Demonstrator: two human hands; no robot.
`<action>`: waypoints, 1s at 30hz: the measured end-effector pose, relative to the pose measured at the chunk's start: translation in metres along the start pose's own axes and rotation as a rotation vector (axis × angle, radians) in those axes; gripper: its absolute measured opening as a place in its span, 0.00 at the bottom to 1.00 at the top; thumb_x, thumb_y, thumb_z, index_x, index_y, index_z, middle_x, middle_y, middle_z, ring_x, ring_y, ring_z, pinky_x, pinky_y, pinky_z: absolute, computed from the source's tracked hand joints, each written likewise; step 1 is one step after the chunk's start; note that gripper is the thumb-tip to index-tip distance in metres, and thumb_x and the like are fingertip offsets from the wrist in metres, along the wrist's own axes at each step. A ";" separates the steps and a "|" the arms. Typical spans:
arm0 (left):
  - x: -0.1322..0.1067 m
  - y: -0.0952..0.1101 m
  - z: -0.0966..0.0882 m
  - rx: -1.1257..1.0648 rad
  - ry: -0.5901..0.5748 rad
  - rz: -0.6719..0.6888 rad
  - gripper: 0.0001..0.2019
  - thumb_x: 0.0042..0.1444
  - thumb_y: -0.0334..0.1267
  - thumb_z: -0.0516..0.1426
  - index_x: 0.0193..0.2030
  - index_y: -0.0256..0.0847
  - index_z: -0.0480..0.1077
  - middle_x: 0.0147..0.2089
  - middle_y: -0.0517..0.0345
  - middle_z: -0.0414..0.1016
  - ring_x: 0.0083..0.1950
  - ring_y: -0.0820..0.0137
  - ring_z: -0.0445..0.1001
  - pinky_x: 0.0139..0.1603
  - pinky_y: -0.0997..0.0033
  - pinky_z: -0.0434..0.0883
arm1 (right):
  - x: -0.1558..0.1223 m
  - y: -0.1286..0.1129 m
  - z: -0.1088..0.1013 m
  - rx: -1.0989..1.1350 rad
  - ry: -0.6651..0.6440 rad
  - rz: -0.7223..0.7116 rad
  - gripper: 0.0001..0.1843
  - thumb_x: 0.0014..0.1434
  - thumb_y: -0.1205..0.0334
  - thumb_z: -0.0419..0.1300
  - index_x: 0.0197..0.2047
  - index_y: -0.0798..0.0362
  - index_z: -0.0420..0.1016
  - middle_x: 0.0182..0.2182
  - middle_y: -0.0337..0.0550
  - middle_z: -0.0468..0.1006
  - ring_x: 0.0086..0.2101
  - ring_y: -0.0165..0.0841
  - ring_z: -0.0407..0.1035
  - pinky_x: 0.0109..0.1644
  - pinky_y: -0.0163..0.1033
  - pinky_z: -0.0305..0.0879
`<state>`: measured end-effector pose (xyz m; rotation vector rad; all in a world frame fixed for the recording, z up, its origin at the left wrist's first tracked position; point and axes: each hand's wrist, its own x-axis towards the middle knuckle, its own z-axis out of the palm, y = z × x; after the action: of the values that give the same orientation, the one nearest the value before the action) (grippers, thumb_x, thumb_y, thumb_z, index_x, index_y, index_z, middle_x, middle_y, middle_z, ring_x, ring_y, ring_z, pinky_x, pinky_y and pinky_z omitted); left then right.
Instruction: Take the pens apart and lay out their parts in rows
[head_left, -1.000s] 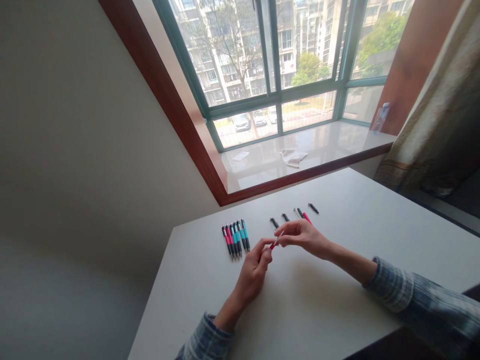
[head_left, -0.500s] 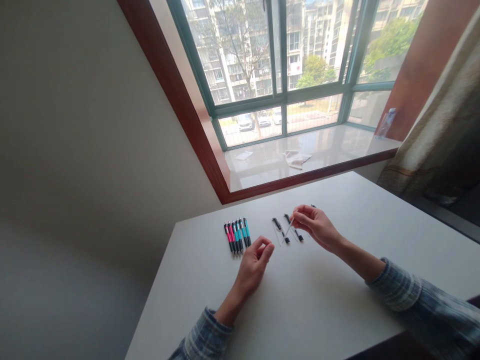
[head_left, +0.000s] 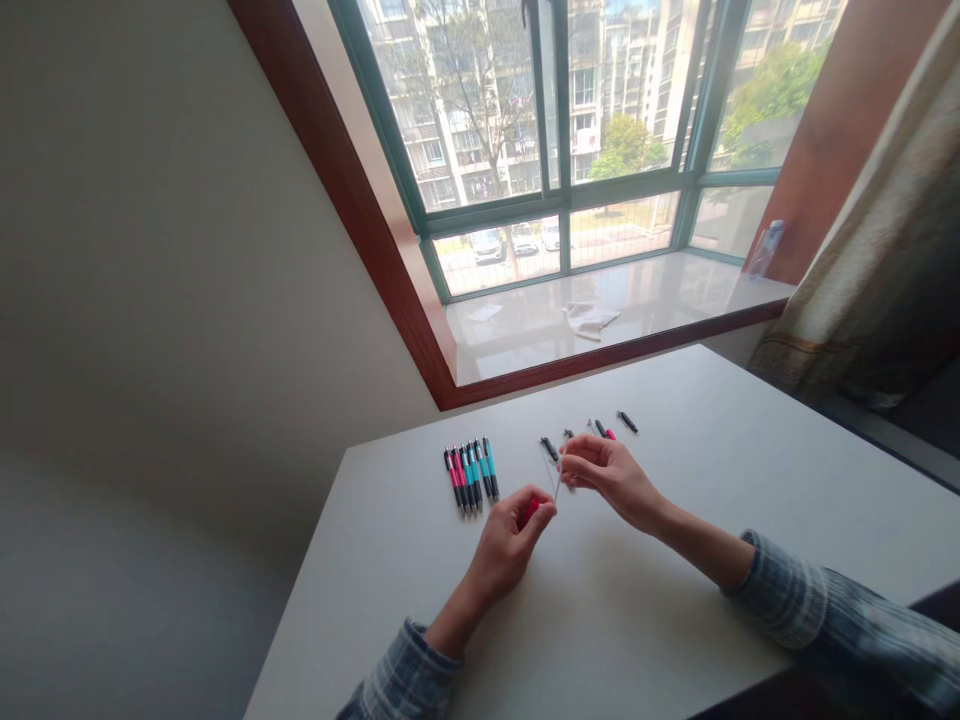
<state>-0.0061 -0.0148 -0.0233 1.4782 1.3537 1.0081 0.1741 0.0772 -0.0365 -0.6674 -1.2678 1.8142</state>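
Thin pale refill stick [head_left: 556,487], straight and probably plastic, slants just to the right of the neat row of pink-and-black and turquoise-and-black pens [head_left: 471,478]. Its lower end is at the left thumb tip; whether they touch is too fine to tell. The right hand [head_left: 611,482], farther right of the row, has thumb and forefinger pinched together on the stick's upper part, the remaining fingers loosely bent. The left hand [head_left: 506,540], on the near side of the row's right end, curls closed around a bright red tubular piece [head_left: 531,512], mostly hidden by the fingers. Good handling here, I judge, means keeping stick and tube in one line, pinching lightly and lower so the slim stick doesn't flex. To the right of the row lie a slim black pen part [head_left: 549,449] and, well apart, a short black piece [head_left: 628,421]; the right knuckles should avoid brushing these. The white tabletop [head_left: 600,620] bears the row.
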 end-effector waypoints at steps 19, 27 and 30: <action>0.006 -0.019 -0.013 -0.171 0.017 -0.061 0.20 0.66 0.54 0.52 0.52 0.39 0.69 0.27 0.68 0.50 0.26 0.74 0.49 0.26 0.75 0.51 | -0.008 -0.019 -0.084 -0.932 0.428 -0.271 0.17 0.60 0.49 0.64 0.48 0.50 0.78 0.32 0.43 0.82 0.32 0.39 0.76 0.42 0.46 0.74; 0.004 -0.009 0.003 -0.292 0.008 -0.043 0.13 0.67 0.48 0.50 0.48 0.40 0.66 0.28 0.68 0.49 0.28 0.73 0.47 0.28 0.74 0.51 | -0.023 -0.017 -0.106 -1.301 0.354 -0.181 0.10 0.60 0.57 0.57 0.37 0.50 0.78 0.27 0.40 0.80 0.28 0.35 0.73 0.38 0.40 0.65; 0.002 -0.004 0.007 -0.304 0.042 -0.031 0.13 0.67 0.48 0.49 0.47 0.42 0.64 0.27 0.68 0.51 0.28 0.73 0.49 0.29 0.74 0.52 | -0.023 -0.021 -0.106 -1.355 0.341 -0.175 0.10 0.60 0.59 0.57 0.36 0.51 0.79 0.28 0.41 0.80 0.28 0.35 0.72 0.37 0.40 0.64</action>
<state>-0.0001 -0.0135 -0.0292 1.2114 1.1883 1.1734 0.2758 0.1149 -0.0553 -1.4073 -2.1138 0.4318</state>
